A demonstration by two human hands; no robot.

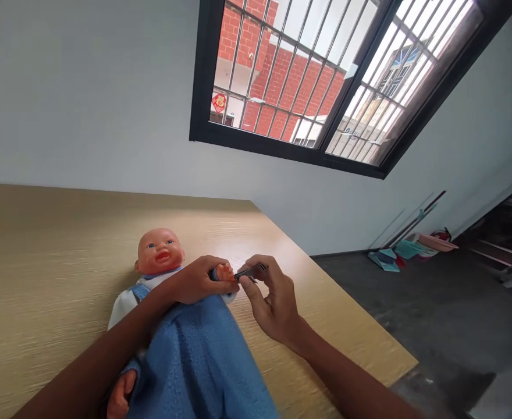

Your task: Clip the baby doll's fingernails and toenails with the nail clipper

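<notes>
A baby doll [203, 349] in blue and white clothes lies on its back on the wooden table, its head toward the wall. My left hand [197, 279] is closed around one of the doll's wrists, and the small doll hand [225, 273] sticks out between my thumb and fingers. Pinched between the thumb and fingers of my right hand [273, 297] is a nail clipper [251, 270]. Its tip is at the doll's fingers; whether it touches them I cannot tell. The doll's other hand [122, 393] rests low at the left, below my left forearm.
The pale wooden table [55, 262] reaches back to a grey wall, its right edge slanting toward me. Above is a barred window [291, 142] with a dark frame. On the floor at right stand a dustpan [384, 260] and basins [437, 242].
</notes>
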